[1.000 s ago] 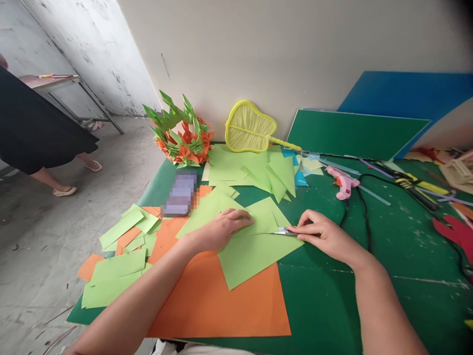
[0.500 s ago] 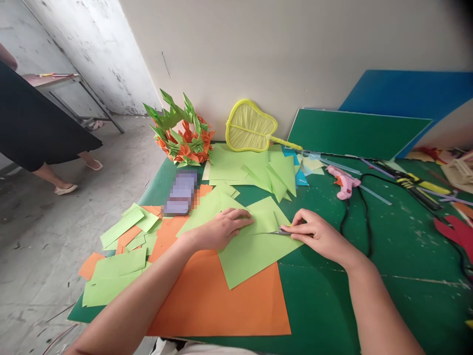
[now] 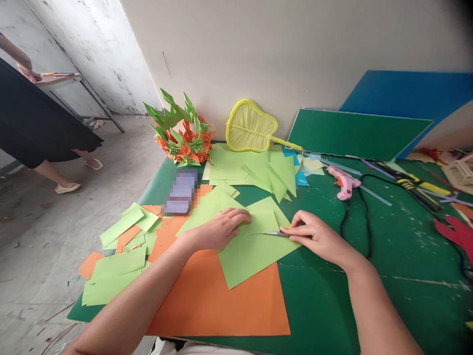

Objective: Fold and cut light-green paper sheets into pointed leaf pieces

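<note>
My left hand (image 3: 223,229) lies flat on the upper part of a light green paper sheet (image 3: 254,256), fingers stretched out and pressing it down. My right hand (image 3: 314,231) is closed in a pinch around a thin tool with a pointed metal blade (image 3: 275,233); its handle is mostly hidden by the fingers. The blade lies along a fold or cut edge in the green paper, its tip pointing left toward my left hand. Beneath the green paper, a large orange sheet (image 3: 221,301) covers the front of the green table (image 3: 318,305).
Green and orange paper pieces (image 3: 118,264) lie left, near a blurred phone (image 3: 181,192). Behind stand a folded-paper crown (image 3: 181,133) and a yellow fan (image 3: 251,125). A pink glue gun (image 3: 343,181) with a black cord lies right. A person (image 3: 40,118) stands far left.
The blade in my right hand has slid slightly left along the paper, and more of it shows. My left hand stays almost still. The other person's hand has come down onto the far table.
</note>
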Demonstrator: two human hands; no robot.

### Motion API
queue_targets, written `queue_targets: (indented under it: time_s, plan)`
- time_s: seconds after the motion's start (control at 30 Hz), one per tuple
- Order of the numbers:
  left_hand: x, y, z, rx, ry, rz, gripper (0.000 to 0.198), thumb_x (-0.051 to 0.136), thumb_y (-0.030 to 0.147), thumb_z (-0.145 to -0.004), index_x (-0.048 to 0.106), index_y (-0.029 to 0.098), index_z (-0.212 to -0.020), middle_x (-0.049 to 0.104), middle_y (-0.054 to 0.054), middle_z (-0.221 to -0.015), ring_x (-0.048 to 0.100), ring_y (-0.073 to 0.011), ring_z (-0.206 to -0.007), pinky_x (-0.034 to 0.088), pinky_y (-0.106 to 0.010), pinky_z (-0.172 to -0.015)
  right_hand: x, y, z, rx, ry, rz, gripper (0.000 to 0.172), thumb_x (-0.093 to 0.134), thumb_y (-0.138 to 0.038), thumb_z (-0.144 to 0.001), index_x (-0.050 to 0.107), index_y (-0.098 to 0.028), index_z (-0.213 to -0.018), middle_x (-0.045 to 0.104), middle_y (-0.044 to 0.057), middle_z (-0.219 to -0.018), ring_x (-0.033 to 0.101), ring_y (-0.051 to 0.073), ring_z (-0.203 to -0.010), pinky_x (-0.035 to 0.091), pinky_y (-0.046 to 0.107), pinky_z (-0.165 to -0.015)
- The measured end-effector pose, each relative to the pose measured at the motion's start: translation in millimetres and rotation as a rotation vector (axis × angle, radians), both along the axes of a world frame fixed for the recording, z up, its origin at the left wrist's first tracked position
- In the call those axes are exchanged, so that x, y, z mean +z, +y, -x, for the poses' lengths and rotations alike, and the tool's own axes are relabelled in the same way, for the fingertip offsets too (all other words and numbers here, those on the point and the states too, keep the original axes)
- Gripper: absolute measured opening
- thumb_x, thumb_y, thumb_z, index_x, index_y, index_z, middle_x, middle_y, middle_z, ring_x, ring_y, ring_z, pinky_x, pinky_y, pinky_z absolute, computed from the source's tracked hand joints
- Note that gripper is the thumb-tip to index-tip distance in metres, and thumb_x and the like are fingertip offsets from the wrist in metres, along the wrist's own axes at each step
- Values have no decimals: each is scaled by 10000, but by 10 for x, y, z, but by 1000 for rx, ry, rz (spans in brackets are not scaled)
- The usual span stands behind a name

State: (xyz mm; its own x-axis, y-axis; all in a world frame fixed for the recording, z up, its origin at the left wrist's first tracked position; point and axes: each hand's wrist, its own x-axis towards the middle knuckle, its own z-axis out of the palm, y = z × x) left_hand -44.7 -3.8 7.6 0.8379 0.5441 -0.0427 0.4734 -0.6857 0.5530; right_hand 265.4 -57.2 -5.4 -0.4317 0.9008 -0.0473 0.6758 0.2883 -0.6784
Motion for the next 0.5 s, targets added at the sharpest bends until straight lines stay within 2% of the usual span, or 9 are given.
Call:
queue_targets:
  time_s: [0.2, 0.37, 0.5]
  plan:
    - [4, -1, 4, -8, -35, 20, 243, 366, 166, -982, 487, 233, -1181, 455, -77, -1404, 398, -233, -1308, 335, -415, -1112, -18, -10, -3, 3, 19, 19, 301, 499, -423, -944, 699, -327, -1147, 523, 69, -945, 536, 234, -880, 473, 363, -707]
    - [-7, 2, 4, -4, -22, 30, 221, 379, 150, -976, 490, 230, -1148, 450, -70, -1406, 396, -229, -1304, 331, -411, -1110, -33, -6, 59, 16, 14, -16, 271, 495, -375, -955, 706, -322, -1116, 509, 57, -931, 532, 222, -876, 462, 356, -719]
    - [-11, 5, 8, -4, -19, 39, 220, 383, 144, -973, 492, 230, -1144, 439, -66, -1414, 389, -228, -1306, 327, -409, -1112, -42, -15, 47, 25, 25, 17, 271, 504, -385, -950, 705, -321, -1120, 509, 54, -928, 537, 212, -851, 472, 339, -690]
